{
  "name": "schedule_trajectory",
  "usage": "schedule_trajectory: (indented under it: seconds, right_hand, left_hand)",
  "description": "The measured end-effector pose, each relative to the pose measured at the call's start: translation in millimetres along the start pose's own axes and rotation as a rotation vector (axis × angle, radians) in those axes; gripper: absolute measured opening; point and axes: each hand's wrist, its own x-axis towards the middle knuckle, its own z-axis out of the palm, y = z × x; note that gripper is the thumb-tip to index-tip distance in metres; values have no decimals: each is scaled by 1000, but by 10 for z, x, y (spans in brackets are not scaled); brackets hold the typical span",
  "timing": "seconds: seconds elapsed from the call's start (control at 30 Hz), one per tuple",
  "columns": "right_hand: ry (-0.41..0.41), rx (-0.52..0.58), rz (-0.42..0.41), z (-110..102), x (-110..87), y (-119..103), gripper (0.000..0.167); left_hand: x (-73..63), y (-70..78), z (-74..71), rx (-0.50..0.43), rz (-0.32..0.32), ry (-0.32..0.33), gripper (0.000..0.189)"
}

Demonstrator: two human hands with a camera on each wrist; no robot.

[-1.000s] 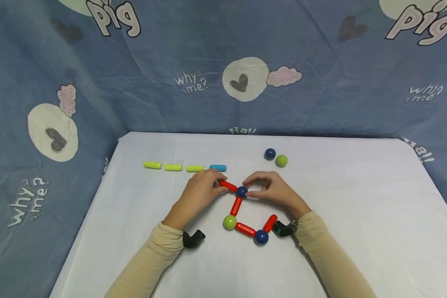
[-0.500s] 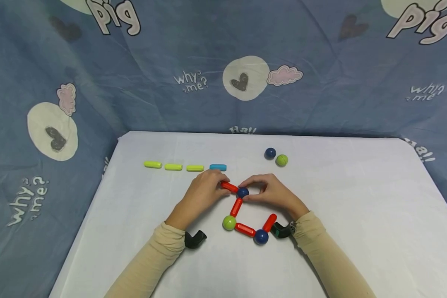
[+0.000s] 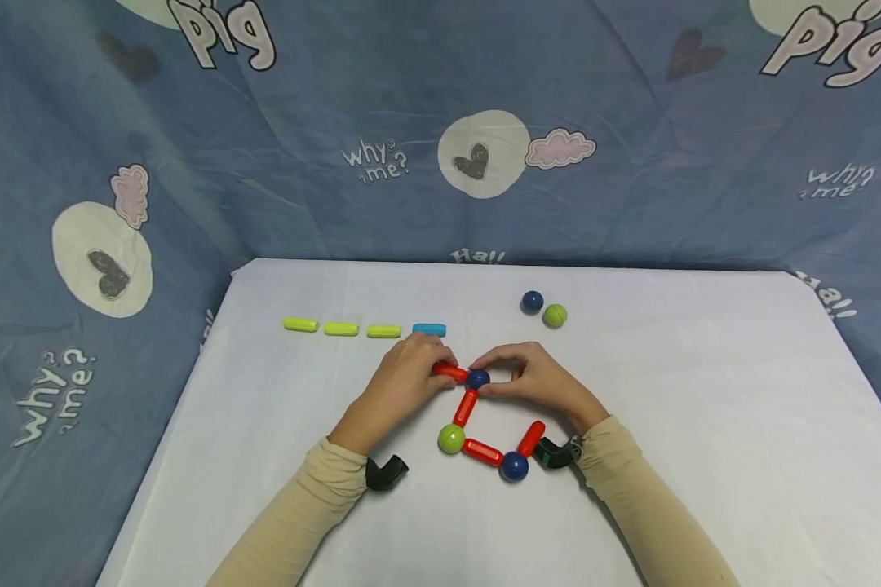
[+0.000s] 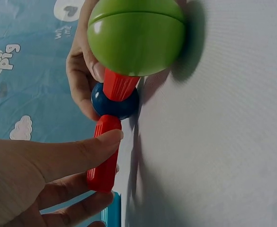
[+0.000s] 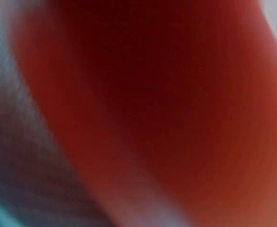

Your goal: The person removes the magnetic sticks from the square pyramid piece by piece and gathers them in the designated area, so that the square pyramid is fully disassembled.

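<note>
My left hand [image 3: 404, 379] pinches a red rod [image 4: 102, 165] between thumb and fingers. The rod's other end meets a dark blue ball [image 3: 478, 380], which my right hand [image 3: 539, 379] holds between thumb and forefinger. From that ball a second red rod [image 3: 466, 408] runs to a green ball [image 3: 451, 439]. Another red rod [image 3: 483, 452] joins the green ball to a nearer blue ball [image 3: 514, 466], and one more red rod [image 3: 532, 438] sticks up from it. In the right wrist view a blurred red rod [image 5: 166, 109] fills the picture and hides that hand.
Three yellow-green rods [image 3: 341, 329] and a light blue rod [image 3: 429, 329] lie in a row behind my left hand. A loose blue ball [image 3: 532, 302] and green ball [image 3: 555, 315] sit farther back. The white table [image 3: 705, 391] ends at a blue printed cloth [image 3: 301, 212].
The red rod in my left hand has swung a little, its outer end coming nearer. My right thumb and forefinger have shifted slightly left around the blue ball.
</note>
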Motion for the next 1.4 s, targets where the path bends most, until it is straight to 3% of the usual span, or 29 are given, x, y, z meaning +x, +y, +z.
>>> schedule_trajectory:
  seconds: [1.17,1.4]
  right_hand:
    - [-8,-16,17,-9,14,-31,32]
    - [8,-44,35,-40,1,27,31]
  left_hand:
    - [-8,31,-64,26,-51,-97,20]
    - [-58,-82,-213,79,-127,-73,19]
